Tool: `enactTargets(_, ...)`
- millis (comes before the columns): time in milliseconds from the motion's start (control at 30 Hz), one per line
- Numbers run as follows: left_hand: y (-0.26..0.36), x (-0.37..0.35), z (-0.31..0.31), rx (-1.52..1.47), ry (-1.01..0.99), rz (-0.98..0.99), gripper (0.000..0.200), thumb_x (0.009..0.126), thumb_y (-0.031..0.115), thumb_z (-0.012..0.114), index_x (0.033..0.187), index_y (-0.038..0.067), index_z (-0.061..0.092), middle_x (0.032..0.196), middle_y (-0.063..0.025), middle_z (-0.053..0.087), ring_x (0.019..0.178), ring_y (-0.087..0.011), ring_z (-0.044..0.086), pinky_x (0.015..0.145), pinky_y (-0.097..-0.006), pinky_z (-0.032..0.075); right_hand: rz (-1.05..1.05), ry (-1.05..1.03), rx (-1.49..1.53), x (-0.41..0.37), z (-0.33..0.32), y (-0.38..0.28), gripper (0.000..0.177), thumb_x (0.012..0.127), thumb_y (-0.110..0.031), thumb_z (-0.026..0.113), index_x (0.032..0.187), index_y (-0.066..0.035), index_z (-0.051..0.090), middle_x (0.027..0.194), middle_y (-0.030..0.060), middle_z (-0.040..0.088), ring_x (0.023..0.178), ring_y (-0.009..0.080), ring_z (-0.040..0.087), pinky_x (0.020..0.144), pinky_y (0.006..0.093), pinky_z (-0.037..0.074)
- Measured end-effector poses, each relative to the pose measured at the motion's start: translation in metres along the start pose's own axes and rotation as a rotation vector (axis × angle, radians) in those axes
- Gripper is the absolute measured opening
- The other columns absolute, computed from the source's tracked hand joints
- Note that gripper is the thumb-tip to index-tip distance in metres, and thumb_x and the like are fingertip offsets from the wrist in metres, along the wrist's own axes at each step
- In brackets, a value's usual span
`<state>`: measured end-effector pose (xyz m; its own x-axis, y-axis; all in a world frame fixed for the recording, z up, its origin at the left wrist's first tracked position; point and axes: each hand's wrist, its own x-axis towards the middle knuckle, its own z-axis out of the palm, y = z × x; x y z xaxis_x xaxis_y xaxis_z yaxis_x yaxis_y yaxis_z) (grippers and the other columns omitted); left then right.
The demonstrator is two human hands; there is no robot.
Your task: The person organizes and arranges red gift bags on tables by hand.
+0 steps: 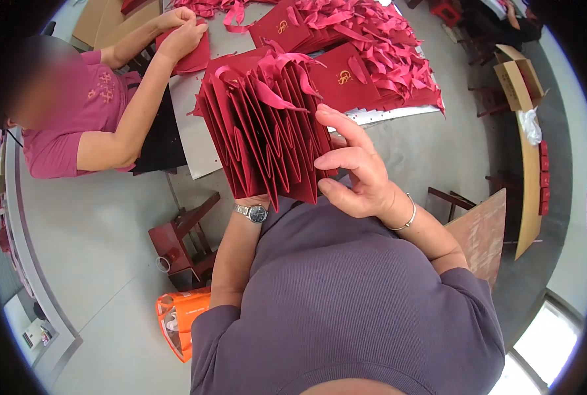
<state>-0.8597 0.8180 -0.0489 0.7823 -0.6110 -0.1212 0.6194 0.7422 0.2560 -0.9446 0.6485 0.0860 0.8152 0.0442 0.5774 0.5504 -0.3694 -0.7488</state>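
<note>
Red paper bags (267, 138) fan above the left hand (251, 199), its grip hidden, the right hand (356, 174) pinching their near edge; an even squeeze should keep them aligned.

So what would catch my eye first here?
The fanned stack of red paper bags, pink ribbons trailing, held up in the middle: the left hand under it, the right hand on its right edge. Behind it, a heap of red bags and ribbons lies on the table, where a co-worker's hands work on another at the top left.
</note>
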Motion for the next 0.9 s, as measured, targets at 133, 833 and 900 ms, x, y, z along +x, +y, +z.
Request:
enactTargets(133, 0.001, 0.000, 0.004, -0.072, -0.018, -0.009, 0.048, 0.097, 0.032, 0.041, 0.139, 0.010, 0.032, 0.135, -0.0124, 0.044, 0.119, -0.0270, 0.048, 0.096, -0.0424, 0.046, -0.014, -0.013, 0.009, -0.001, 0.001, 0.001, 0.039, 0.065, 0.004, 0.060, 0.102, -0.008, 0.059, 0.137, 0.0208, 0.037, 0.129, 0.0396, 0.035, 0.098, 0.0438, 0.038)
enactTargets(833, 0.004, 0.005, 0.010, -0.046, 0.096, 0.068, 0.045, 0.097, 0.029, 0.041, 0.137, 0.011, 0.036, 0.133, -0.0104, 0.046, 0.116, -0.0255, 0.051, 0.094, -0.0400, 0.048, -0.052, -0.103, -0.146, 0.013, 0.001, 0.006, 0.043, 0.061, 0.010, 0.049, 0.092, -0.012, 0.070, 0.134, 0.0218, 0.042, 0.128, 0.0418, 0.033, 0.104, 0.0470, 0.027)
enactTargets(900, 0.006, 0.006, 0.007, -0.062, 0.133, 0.064, 0.042, 0.097, 0.027, 0.038, 0.135, 0.009, 0.039, 0.132, -0.0114, 0.047, 0.115, -0.0268, 0.051, 0.095, -0.0414, 0.047, -0.038, -0.097, -0.142, 0.014, 0.002, 0.007, 0.045, 0.058, 0.011, 0.048, 0.091, -0.012, 0.068, 0.134, 0.0192, 0.042, 0.128, 0.0408, 0.033, 0.104, 0.0460, 0.028)
